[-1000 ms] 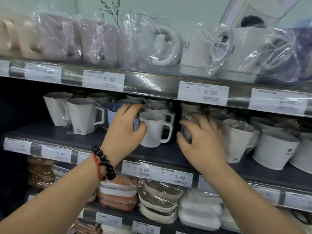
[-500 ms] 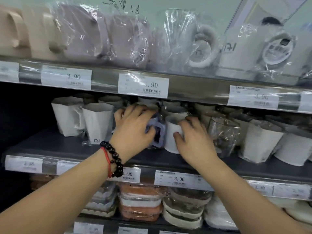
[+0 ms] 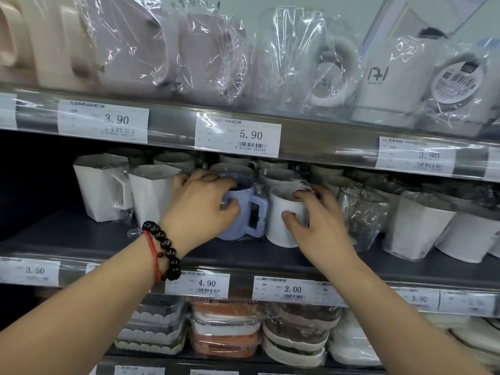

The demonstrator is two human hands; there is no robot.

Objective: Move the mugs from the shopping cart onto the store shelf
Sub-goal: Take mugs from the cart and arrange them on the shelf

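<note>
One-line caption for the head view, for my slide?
Left hand grips blue mug, right hand grips white mug on shelf.

White paper price tags (image 3: 238, 138) line the rails; at six o'clock, stacked plastic-wrapped orange and white bowls (image 3: 225, 329).

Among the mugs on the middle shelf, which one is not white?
The lilac-blue mug held by the left hand. Its neighbours, including the round mug under the right hand, are white.

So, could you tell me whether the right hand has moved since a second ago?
Yes. The right hand has shifted left along the shelf, from the clear wrapped glass onto the white mug beside the lavender mug.
</note>
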